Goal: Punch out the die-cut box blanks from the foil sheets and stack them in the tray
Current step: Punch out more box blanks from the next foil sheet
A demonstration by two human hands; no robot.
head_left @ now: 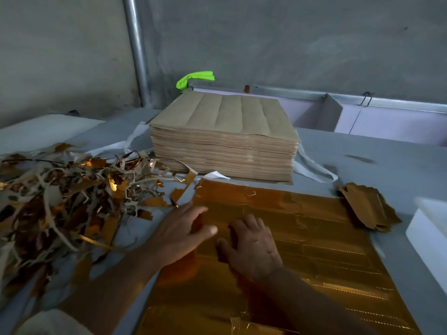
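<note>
While both hands (183,235) (251,247) press the foil sheet (326,238), ungripping, the tray (428,230) hides its contents.

Glossy gold foil sheet (314,238) lies under the left hand (179,233) and right hand (251,247). Beyond them sits a matt brown paperboard stack (225,131). The table (362,153) is seemingly grey cloth.

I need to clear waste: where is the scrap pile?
Head view: the scrap pile lies on the table, far left, just left of the left hand and the gold foil sheet.
</note>
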